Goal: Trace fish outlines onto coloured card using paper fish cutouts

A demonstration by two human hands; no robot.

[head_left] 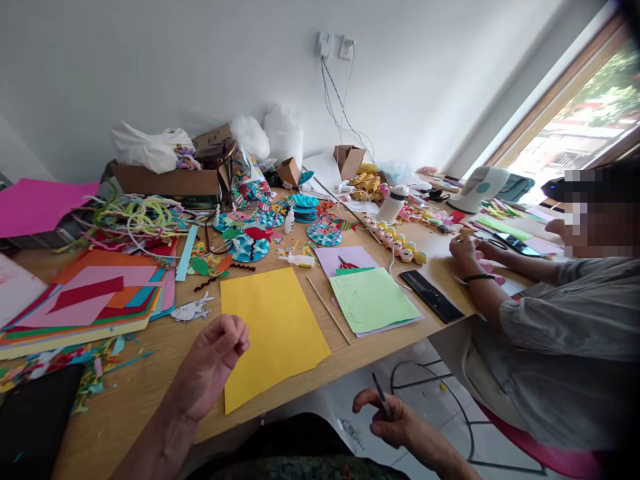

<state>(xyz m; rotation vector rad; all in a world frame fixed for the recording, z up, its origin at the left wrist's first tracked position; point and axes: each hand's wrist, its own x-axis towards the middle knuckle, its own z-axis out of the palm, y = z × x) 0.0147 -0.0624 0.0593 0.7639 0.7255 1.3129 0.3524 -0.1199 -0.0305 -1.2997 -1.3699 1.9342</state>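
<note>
My left hand (pixel 213 363) hovers over the wooden table (pixel 150 373), fingers curled together with nothing visible in them, at the near left corner of a yellow paper sheet (pixel 273 330). My right hand (pixel 390 420) is below the table edge above my lap, pinching a dark pen (pixel 380 393). A light green sheet (pixel 373 300) with a faint drawing lies on a lilac sheet to the right of the yellow one. A thin wooden stick (pixel 327 310) lies between them.
A stack of coloured paper (pixel 90 300) lies at the left, pipe cleaners (pixel 135 220) and cardboard boxes (pixel 165 177) behind. Paper craft discs (pixel 250 247), glue bottles and small yellow chick figures (pixel 400 243) fill the middle. A person in grey (pixel 550 333) works at the right beside a black phone (pixel 430 297).
</note>
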